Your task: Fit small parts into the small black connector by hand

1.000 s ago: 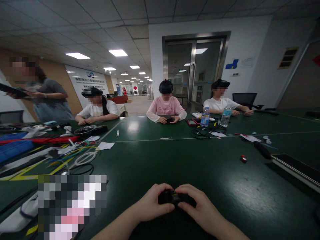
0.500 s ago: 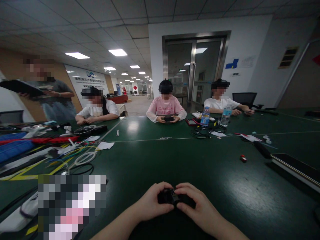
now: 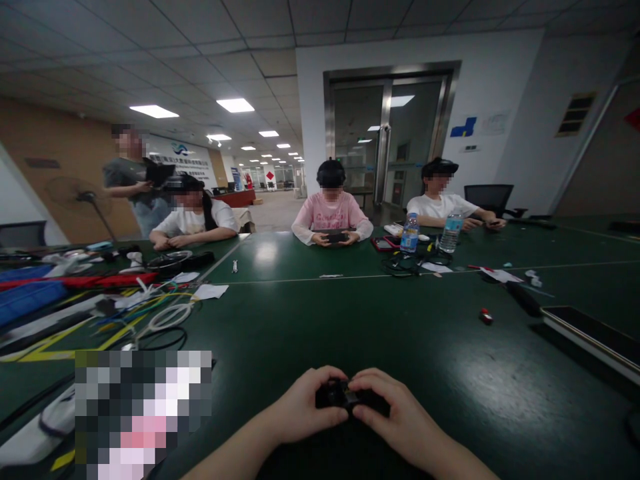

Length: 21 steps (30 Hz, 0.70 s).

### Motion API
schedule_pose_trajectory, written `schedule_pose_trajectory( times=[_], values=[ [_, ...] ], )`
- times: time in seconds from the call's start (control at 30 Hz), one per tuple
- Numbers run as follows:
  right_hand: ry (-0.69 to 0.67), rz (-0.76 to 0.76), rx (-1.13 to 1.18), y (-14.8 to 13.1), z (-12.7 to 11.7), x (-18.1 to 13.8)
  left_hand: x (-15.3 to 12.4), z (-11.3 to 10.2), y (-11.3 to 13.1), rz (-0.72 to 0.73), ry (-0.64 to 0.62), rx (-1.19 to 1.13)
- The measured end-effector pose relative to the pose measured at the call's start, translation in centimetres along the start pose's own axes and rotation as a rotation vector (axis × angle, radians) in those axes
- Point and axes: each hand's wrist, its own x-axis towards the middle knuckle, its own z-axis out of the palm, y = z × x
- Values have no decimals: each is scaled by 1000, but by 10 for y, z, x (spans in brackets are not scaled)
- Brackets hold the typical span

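Close to me at the bottom middle, a small black object with a squarish raised part is held between my two hands; its exact kind I cannot make out. My left hand grips its left end, thumb on the near side and fingers curled over the far side. From the right, my right hand holds the other end in the same way, its thumb near the left one. Both hands stay low over the dark green table, and the palms hide part of the object.
Cables, a blue tray and a white power strip crowd the left side. On the right lie a small red item and a flat dark device. Two bottles stand farther back, near three seated people wearing headsets.
My hands and the black object have stayed in place. At the far left, the standing person has moved right, behind a seated person, uncovering a fan.
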Motion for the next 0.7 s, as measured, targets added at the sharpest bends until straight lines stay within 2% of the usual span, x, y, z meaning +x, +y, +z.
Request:
schedule_pose_trajectory(
  times=[0.17, 0.5, 0.7],
  values=[
    [-10, 11, 4, 1, 0, 0, 0, -2, 2, 31, -8, -17],
    [-29, 27, -12, -1, 0, -1, -1, -2, 5, -22, -20, 5],
    [-20, 32, 6, -1, 0, -2, -1, -2, 6, -5, -18, -4]
  ],
)
